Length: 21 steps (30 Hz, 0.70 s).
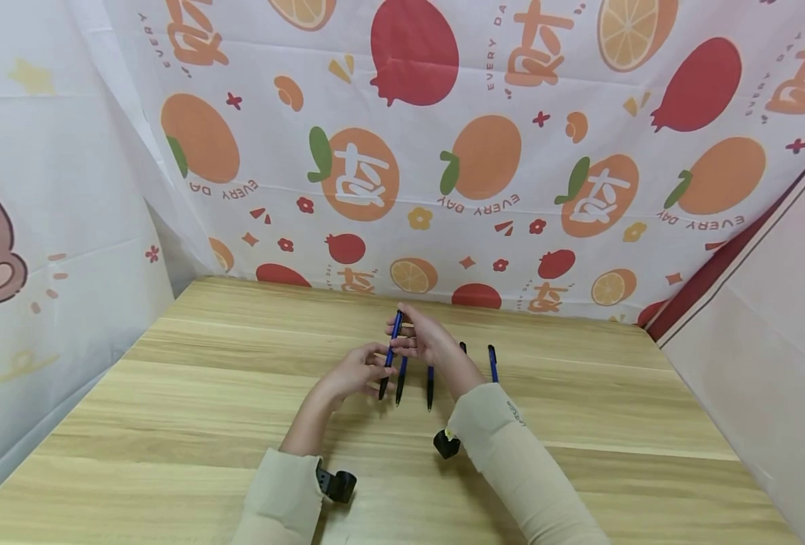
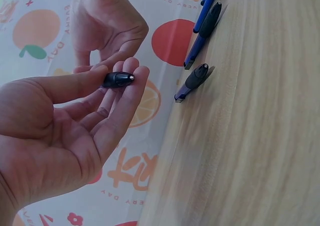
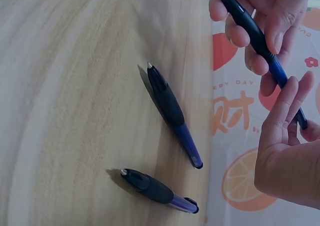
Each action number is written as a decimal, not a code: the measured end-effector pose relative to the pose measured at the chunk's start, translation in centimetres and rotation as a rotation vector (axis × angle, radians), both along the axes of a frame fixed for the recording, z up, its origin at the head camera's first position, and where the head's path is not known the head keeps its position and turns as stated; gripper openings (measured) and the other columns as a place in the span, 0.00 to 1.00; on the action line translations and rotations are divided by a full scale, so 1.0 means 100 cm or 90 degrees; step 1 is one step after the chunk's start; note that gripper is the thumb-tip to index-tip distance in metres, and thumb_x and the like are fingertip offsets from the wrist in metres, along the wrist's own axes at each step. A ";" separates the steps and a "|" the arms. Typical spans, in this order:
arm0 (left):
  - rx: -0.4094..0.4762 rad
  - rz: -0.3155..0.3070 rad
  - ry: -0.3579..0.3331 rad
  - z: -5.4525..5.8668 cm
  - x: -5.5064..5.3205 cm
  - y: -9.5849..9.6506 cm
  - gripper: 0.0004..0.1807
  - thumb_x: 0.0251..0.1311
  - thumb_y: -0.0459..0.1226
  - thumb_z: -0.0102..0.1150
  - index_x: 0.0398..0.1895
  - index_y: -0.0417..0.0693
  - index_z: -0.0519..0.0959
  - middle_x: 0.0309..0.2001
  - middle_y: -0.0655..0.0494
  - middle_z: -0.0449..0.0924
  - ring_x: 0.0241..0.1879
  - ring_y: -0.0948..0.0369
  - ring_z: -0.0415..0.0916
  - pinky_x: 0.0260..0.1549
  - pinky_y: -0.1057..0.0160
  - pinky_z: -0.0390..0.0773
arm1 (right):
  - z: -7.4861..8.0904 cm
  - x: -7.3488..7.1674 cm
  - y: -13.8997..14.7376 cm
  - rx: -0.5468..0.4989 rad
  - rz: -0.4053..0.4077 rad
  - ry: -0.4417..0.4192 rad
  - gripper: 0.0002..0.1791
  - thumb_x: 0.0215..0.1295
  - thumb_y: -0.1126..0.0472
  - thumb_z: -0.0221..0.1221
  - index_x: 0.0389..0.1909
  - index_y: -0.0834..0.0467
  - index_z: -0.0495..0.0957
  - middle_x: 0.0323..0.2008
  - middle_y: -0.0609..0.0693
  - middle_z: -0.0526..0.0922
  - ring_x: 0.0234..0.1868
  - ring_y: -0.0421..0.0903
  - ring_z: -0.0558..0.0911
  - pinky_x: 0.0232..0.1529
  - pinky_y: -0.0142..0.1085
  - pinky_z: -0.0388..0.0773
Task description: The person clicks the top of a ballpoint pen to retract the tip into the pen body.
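Fruit-print cloth (image 1: 273,166) hangs behind a wooden table (image 1: 191,409). One blue pen (image 1: 390,356) is held over it: the left hand (image 1: 356,372) pinches its dark end, the right hand (image 1: 427,337) its blue end. A gentle hold should keep it steady. Other pens (image 1: 430,387) lie near; the left side looks roomier than the back edge (image 1: 334,294).

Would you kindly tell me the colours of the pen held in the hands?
The pen is mostly black and blue; right wrist view shows best.
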<state>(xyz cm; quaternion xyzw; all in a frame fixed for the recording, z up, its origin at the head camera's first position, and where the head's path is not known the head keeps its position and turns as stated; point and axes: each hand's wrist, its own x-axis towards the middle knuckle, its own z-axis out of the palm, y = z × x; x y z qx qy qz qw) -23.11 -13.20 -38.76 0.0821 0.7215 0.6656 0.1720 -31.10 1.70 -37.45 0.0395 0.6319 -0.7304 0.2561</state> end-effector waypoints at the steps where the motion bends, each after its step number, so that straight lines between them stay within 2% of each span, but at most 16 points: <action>1: 0.001 0.000 0.000 0.000 0.000 0.000 0.19 0.65 0.26 0.43 0.58 0.27 0.59 0.46 0.31 0.70 0.42 0.41 0.75 0.35 0.51 0.78 | 0.000 0.000 0.000 -0.001 0.001 -0.001 0.31 0.68 0.44 0.47 0.54 0.68 0.70 0.43 0.58 0.79 0.20 0.42 0.78 0.27 0.32 0.79; 6: 0.001 0.006 0.003 0.000 0.001 0.000 0.19 0.64 0.25 0.43 0.57 0.26 0.59 0.44 0.32 0.70 0.40 0.41 0.76 0.35 0.50 0.79 | -0.002 0.001 -0.002 -0.004 0.003 -0.006 0.30 0.68 0.44 0.46 0.55 0.68 0.70 0.41 0.55 0.80 0.21 0.41 0.77 0.27 0.31 0.79; 13: 0.002 0.016 -0.001 -0.001 0.001 0.003 0.19 0.63 0.25 0.46 0.56 0.26 0.59 0.41 0.33 0.71 0.38 0.42 0.76 0.32 0.51 0.80 | -0.004 0.004 -0.001 0.001 -0.005 -0.007 0.26 0.68 0.44 0.48 0.47 0.64 0.74 0.48 0.60 0.77 0.19 0.40 0.77 0.28 0.31 0.79; 17: -0.003 0.022 0.002 -0.003 0.001 0.005 0.19 0.63 0.24 0.46 0.55 0.26 0.60 0.41 0.33 0.71 0.38 0.41 0.77 0.32 0.51 0.80 | -0.005 0.005 0.000 0.001 0.000 -0.006 0.27 0.68 0.44 0.47 0.50 0.65 0.73 0.44 0.57 0.79 0.18 0.39 0.77 0.29 0.32 0.79; 21: -0.003 0.030 -0.001 -0.004 0.002 0.005 0.19 0.62 0.24 0.46 0.55 0.26 0.61 0.41 0.33 0.71 0.38 0.41 0.77 0.32 0.50 0.80 | -0.006 0.005 0.001 0.010 0.011 0.001 0.29 0.69 0.44 0.46 0.53 0.66 0.72 0.40 0.54 0.80 0.19 0.39 0.77 0.36 0.35 0.79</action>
